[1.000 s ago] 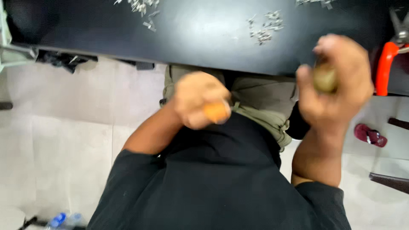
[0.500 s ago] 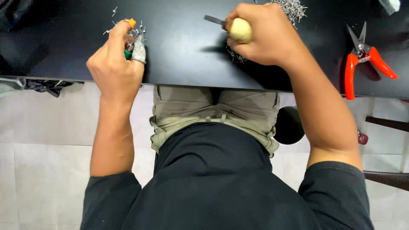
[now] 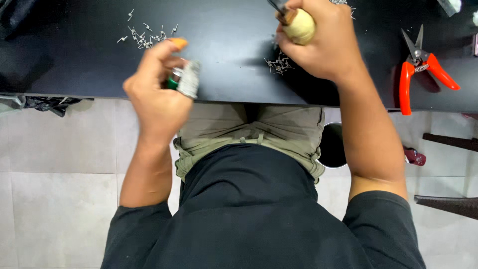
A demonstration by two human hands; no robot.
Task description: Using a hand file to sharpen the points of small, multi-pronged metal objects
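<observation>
Head view: left hand (image 3: 159, 94) clenched around a small green-and-grey object (image 3: 183, 79), right hand (image 3: 326, 42) gripping a wooden-handled tool (image 3: 298, 25).

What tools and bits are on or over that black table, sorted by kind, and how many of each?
Red-handled snips: 1
Wooden-handled tool, in the right hand, handle at: 1
Small green and grey piece, in the left hand, at: 1
Heaps of small metal bits: 2
Total: 5
</observation>
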